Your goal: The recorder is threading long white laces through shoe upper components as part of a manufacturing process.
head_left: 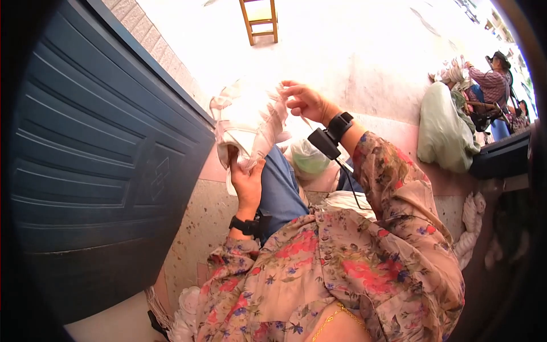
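Note:
A puffy white cloth bundle (pixel 248 111), wrapped in pale see-through strips, rests over my jeans-clad left knee; glare washes out its upper part. From below, my left hand (pixel 247 185) grips its near edge, fingers partly hidden in the folds and thumb outside. My right hand (pixel 310 102) is at the bundle's right edge, its fingers curled in a pinch and their tips by the cloth. Beneath that hand hangs a thin pale strip (pixel 306 121). Whether the pinch holds this strip or the bundle's edge, I cannot make out.
A dark blue panelled door (pixel 114 154) stands close on my left. Between my legs lies a clear bag with something green (pixel 310 158). A wooden stool (pixel 262 23) stands ahead. To the right are a big pale green sack (pixel 444 128), a seated person (pixel 493 85) and twisted white cloth (pixel 470 228).

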`<action>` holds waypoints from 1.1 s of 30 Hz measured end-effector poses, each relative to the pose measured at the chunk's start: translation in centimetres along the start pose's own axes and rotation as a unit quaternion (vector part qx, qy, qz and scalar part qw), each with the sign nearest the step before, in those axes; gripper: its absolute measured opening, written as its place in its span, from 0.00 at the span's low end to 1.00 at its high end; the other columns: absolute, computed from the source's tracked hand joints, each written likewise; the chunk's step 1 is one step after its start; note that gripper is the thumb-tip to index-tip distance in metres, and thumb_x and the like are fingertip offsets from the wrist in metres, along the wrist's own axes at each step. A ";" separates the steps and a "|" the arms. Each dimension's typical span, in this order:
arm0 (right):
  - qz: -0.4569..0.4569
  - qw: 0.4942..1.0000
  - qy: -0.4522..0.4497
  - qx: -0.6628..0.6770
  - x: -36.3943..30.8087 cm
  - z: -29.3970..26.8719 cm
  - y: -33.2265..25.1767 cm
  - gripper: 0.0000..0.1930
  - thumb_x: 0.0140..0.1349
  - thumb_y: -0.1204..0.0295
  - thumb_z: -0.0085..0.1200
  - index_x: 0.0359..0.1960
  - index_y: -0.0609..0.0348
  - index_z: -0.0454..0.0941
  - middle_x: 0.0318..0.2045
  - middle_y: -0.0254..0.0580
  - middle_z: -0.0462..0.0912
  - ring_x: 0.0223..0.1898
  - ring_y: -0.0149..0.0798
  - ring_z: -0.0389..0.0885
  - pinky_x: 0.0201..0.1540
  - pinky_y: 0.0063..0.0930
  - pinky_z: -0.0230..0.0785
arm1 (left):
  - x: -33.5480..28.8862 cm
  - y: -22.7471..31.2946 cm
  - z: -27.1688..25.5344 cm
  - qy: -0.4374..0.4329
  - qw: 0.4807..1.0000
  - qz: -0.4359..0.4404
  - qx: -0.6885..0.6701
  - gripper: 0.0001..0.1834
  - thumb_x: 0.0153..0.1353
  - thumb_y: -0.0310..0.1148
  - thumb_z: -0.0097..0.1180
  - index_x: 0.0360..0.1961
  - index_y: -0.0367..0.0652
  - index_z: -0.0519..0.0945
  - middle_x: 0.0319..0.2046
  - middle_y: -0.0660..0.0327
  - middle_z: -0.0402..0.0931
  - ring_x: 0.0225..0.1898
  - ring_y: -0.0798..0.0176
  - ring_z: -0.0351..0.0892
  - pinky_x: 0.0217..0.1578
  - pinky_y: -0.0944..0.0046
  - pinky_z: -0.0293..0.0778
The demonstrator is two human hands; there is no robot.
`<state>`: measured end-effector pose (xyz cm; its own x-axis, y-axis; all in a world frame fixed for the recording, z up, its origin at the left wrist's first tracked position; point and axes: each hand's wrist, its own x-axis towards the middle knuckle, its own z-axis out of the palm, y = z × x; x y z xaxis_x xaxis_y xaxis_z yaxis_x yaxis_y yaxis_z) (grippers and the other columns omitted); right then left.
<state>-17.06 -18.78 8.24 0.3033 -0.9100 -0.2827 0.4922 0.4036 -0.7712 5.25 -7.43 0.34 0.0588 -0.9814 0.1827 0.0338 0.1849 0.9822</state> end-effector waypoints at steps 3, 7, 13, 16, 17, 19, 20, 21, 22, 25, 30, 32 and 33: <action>0.006 1.000 0.009 0.001 -1.0 -2.1 0.5 0.24 0.51 0.74 0.52 0.51 0.55 0.61 0.29 0.29 0.64 0.17 0.22 0.56 0.17 0.15 0.51 | 0.2 -0.5 0.0 -0.037 0.999 0.007 -0.006 0.35 0.51 0.29 0.61 0.56 0.28 0.57 0.56 0.49 0.59 0.57 0.58 0.59 0.55 0.63 0.58; 0.011 0.997 0.073 -0.017 0.3 -3.6 1.4 0.18 0.51 0.71 0.54 0.44 0.56 0.64 0.28 0.30 0.63 0.18 0.23 0.60 0.18 0.18 0.56 | 0.7 -0.2 1.7 -0.011 0.994 0.061 0.089 0.31 0.51 0.32 0.61 0.52 0.30 0.62 0.48 0.50 0.67 0.46 0.61 0.68 0.44 0.66 0.67; 0.026 0.999 0.033 0.021 0.8 -2.6 1.7 0.17 0.51 0.66 0.56 0.39 0.59 0.66 0.30 0.34 0.66 0.18 0.24 0.62 0.21 0.20 0.61 | 2.4 0.7 0.8 -0.001 0.996 0.023 0.088 0.23 0.51 0.29 0.61 0.45 0.31 0.67 0.38 0.58 0.71 0.37 0.67 0.70 0.38 0.70 0.68; 0.014 0.996 0.044 0.081 0.6 -3.6 2.3 0.15 0.52 0.67 0.55 0.38 0.57 0.67 0.29 0.32 0.67 0.18 0.23 0.61 0.19 0.20 0.58 | 1.2 0.8 1.2 -0.016 0.992 0.044 0.118 0.24 0.51 0.29 0.61 0.46 0.30 0.66 0.40 0.56 0.70 0.40 0.65 0.70 0.39 0.70 0.69; 0.003 0.995 0.021 0.095 0.1 -4.1 2.8 0.12 0.53 0.67 0.53 0.37 0.55 0.67 0.27 0.31 0.66 0.17 0.23 0.60 0.18 0.19 0.56 | 0.6 0.8 0.9 -0.031 0.989 0.049 0.139 0.25 0.50 0.28 0.61 0.47 0.30 0.66 0.42 0.55 0.70 0.42 0.64 0.70 0.40 0.69 0.69; 0.011 0.994 0.028 0.108 -2.8 -5.3 4.3 0.07 0.56 0.68 0.49 0.33 0.52 0.66 0.24 0.27 0.66 0.16 0.22 0.58 0.16 0.17 0.50 | -0.8 2.0 1.2 -0.063 0.985 0.085 0.135 0.28 0.47 0.27 0.63 0.50 0.32 0.66 0.45 0.50 0.68 0.48 0.57 0.69 0.44 0.62 0.69; 0.013 0.994 0.050 0.100 -5.4 -4.9 5.0 0.05 0.57 0.67 0.47 0.31 0.51 0.65 0.23 0.26 0.67 0.16 0.21 0.57 0.15 0.15 0.49 | -1.3 2.7 0.7 -0.107 0.968 0.119 0.192 0.28 0.46 0.27 0.63 0.49 0.33 0.67 0.45 0.50 0.69 0.47 0.55 0.70 0.43 0.61 0.69; 0.008 0.992 0.065 0.112 -7.7 -6.8 6.5 0.05 0.58 0.66 0.46 0.31 0.51 0.66 0.24 0.25 0.68 0.16 0.21 0.57 0.15 0.15 0.48 | -1.4 3.3 0.6 -0.155 0.945 0.155 0.244 0.29 0.44 0.27 0.64 0.49 0.35 0.68 0.45 0.50 0.70 0.46 0.53 0.71 0.42 0.61 0.70; 0.016 0.987 0.115 0.112 -10.0 -7.2 7.5 0.05 0.58 0.66 0.45 0.32 0.51 0.66 0.24 0.25 0.68 0.16 0.21 0.56 0.15 0.15 0.47 | -1.5 3.6 0.5 -0.210 0.930 0.140 0.267 0.29 0.41 0.27 0.65 0.48 0.39 0.70 0.42 0.48 0.72 0.42 0.50 0.73 0.40 0.60 0.71; 0.108 0.975 0.192 0.036 -15.5 -10.8 12.6 0.07 0.56 0.73 0.48 0.35 0.59 0.74 0.19 0.25 0.68 0.13 0.19 0.60 0.12 0.15 0.53 | -1.4 3.6 2.1 -0.358 0.856 0.151 0.340 0.25 0.39 0.33 0.66 0.42 0.44 0.73 0.34 0.50 0.73 0.33 0.47 0.75 0.32 0.57 0.73; 0.101 0.928 0.219 -0.285 -19.0 -7.4 10.8 0.14 0.54 0.71 0.50 0.41 0.66 0.74 0.22 0.33 0.78 0.10 0.19 0.59 0.09 0.13 0.49 | -3.1 -0.2 4.4 -0.438 0.728 0.302 0.434 0.20 0.41 0.35 0.61 0.40 0.54 0.75 0.25 0.57 0.73 0.20 0.55 0.76 0.20 0.59 0.72; 0.017 0.921 0.254 -0.295 -20.4 -8.3 7.4 0.14 0.56 0.70 0.48 0.41 0.66 0.73 0.21 0.33 0.79 0.10 0.18 0.58 0.09 0.13 0.48 | -3.2 -0.8 5.4 -0.440 0.721 0.286 0.452 0.21 0.42 0.35 0.62 0.42 0.55 0.75 0.25 0.56 0.73 0.22 0.55 0.76 0.21 0.59 0.72; -0.031 0.907 0.288 -0.306 -21.6 -9.4 5.5 0.14 0.57 0.70 0.47 0.42 0.65 0.73 0.20 0.33 0.78 0.09 0.17 0.58 0.09 0.12 0.47 | -3.6 -1.1 5.9 -0.435 0.719 0.260 0.476 0.22 0.42 0.36 0.62 0.43 0.55 0.75 0.26 0.55 0.73 0.24 0.55 0.76 0.22 0.59 0.72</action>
<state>-28.57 2.23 4.77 -0.2723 -0.8987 -0.3437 -0.1041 0.3826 -0.9180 -0.90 -4.42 -1.11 -0.8439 -0.5292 0.0882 -0.4886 0.8261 0.2808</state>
